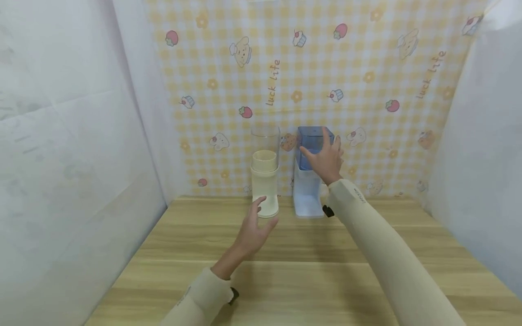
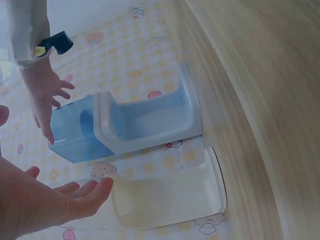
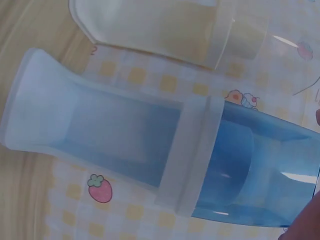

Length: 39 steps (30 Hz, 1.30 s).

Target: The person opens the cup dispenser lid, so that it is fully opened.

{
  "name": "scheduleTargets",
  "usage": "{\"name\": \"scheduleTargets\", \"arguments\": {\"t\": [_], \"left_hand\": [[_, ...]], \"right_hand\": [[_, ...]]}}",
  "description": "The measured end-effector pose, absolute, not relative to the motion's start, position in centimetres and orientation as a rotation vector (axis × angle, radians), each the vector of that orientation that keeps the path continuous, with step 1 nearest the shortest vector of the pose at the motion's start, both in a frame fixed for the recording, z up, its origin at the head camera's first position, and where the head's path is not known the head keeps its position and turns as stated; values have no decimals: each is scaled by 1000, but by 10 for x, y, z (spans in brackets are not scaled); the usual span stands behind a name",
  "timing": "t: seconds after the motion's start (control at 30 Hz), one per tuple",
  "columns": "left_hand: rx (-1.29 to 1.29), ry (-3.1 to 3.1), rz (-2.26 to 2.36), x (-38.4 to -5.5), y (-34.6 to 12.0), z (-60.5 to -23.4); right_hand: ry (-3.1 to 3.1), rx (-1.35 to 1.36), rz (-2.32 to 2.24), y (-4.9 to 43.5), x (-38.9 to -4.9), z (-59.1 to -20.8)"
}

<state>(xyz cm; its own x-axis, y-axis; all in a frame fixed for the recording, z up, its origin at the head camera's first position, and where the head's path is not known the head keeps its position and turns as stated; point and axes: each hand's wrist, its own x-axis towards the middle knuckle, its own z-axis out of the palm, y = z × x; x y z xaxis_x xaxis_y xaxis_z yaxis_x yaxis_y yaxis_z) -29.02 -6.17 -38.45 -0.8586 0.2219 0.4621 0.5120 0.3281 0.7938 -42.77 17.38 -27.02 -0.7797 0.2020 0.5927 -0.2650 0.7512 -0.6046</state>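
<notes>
A white stand with a see-through blue box-shaped top (image 1: 303,140) is upright against the back wall, right of centre. My right hand (image 1: 327,160) is in front of that blue top, thumb and fingers spread. One fingertip lies close to its corner in the left wrist view; whether it touches cannot be told. To the left stands a cream stand (image 1: 265,181) with a clear round top (image 1: 265,136) and a cream cylinder inside. My left hand (image 1: 253,233) hovers in front of its base, fingers apart and holding nothing.
A wooden table (image 1: 285,280) carries both stands near its back edge. Behind them hangs a yellow checked cloth (image 1: 310,68) with printed strawberries and cupcakes. White sheets (image 1: 73,158) close in the left and right sides.
</notes>
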Motion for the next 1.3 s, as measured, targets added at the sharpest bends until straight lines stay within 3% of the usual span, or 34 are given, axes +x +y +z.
{"name": "scheduleTargets", "arguments": {"t": [0.4,1.3], "left_hand": [[-712,-2317,-1626,-288,-68,-386],[-737,-2381,-1666,-285,-68,-389]], "right_hand": [[-2304,-41,1156,166,-439,-273],[-2253,49,975,177,-427,-290]]}}
